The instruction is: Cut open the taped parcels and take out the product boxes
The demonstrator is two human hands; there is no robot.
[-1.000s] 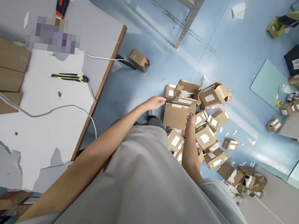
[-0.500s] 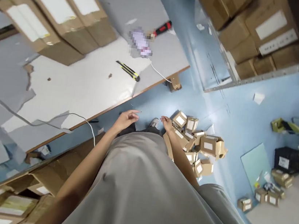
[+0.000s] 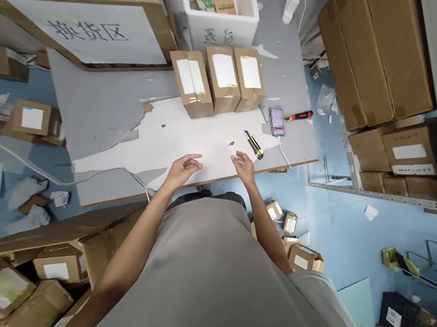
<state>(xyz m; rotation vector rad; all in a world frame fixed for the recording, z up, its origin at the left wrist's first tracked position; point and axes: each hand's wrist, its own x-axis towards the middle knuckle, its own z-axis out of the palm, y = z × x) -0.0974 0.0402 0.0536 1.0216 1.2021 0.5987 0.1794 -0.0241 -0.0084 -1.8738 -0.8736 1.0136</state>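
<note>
My left hand hovers over the table's front edge, fingers apart and nothing in it. To its right, my right hand is also empty, with its fingers loosely bent and apart. Just beyond the right hand lies a yellow-and-black utility knife on the table. Three labelled cardboard boxes stand in a row farther back. Near the table's right end are a phone, blurred out, with a white cable, and a red-and-black handled tool.
At the back are a white foam bin and a large carton with a handwritten sign. A shelf of cartons stands right. Small boxes lie on the floor. An open carton of parcels sits at lower left, near a cable.
My view has turned toward the table, so the boxes and bins at its back now show. Both hands have come from beside the table to over its front edge, still empty.
</note>
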